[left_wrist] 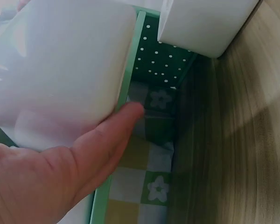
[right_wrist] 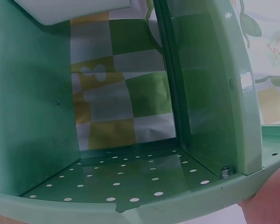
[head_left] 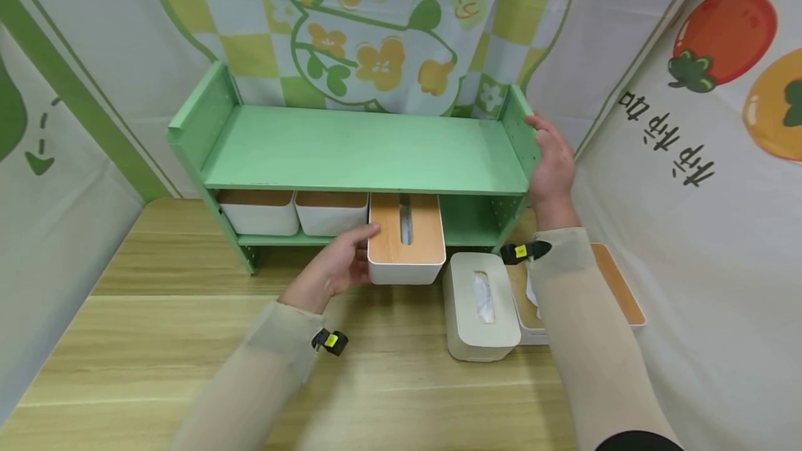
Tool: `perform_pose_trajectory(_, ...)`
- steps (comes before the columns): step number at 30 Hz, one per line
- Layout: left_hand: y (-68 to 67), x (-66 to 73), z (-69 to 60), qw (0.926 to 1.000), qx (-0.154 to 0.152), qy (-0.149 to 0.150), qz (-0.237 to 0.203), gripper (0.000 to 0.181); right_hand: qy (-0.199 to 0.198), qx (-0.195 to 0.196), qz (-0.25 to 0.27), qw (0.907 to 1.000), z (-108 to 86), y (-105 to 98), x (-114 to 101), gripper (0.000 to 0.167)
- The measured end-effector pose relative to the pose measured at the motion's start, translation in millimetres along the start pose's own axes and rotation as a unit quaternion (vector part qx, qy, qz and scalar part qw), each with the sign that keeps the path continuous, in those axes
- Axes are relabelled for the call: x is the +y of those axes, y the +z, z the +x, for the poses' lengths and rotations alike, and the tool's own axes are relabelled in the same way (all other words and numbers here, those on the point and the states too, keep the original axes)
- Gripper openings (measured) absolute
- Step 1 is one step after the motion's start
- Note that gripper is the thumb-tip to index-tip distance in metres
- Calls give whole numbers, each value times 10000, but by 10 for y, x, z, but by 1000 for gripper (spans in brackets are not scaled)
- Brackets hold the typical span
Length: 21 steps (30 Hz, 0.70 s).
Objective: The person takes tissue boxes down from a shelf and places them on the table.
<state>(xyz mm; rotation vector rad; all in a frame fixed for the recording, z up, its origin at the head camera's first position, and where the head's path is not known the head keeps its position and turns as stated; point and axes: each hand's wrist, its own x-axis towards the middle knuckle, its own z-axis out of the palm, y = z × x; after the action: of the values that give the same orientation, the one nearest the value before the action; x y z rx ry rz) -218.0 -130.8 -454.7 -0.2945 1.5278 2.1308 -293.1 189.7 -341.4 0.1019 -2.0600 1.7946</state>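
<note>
A green two-tier shelf (head_left: 363,152) stands on the wooden table. My left hand (head_left: 338,259) holds a white tissue box with a wood-coloured lid (head_left: 416,234) by its left side, thumb at the lid's edge. The box juts out over the front of the lower tier; in the left wrist view fingers (left_wrist: 107,140) lie against its white body. My right hand (head_left: 551,165) grips the shelf's right side panel (head_left: 519,134), fingertips over its edge. In the right wrist view only bits of that hand show beside the perforated panel (right_wrist: 135,175).
Two similar white boxes, the left (head_left: 260,216) and the middle (head_left: 332,216), sit on the lower tier. A cream tissue box (head_left: 482,312) stands on the table at front right. Beside it, wood-lidded boxes (head_left: 617,284) are partly hidden by my right forearm. Printed cloth (head_left: 388,33) hangs behind.
</note>
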Motion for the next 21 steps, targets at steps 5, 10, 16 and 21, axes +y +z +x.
perform_pose_trajectory(5, -52, -10, 18, 9994, -156, 35, 302, 68, -14, -8, 31, 10000, 4, 4, 2, 40)
perform_pose_trajectory(10, -57, -31, -18, 9985, -244, 80, 484, 69, -100, 17, 52, 9999, 10, 6, -3, 39)
perform_pose_trajectory(16, -59, -62, -67, 9958, -243, 171, 861, 68, -189, 29, 17, 9998, 3, 8, -5, 40)
perform_pose_trajectory(21, -84, -107, -122, 9921, -538, 193, 1119, 62, -105, -19, 46, 9999, -1, 4, 4, 40)
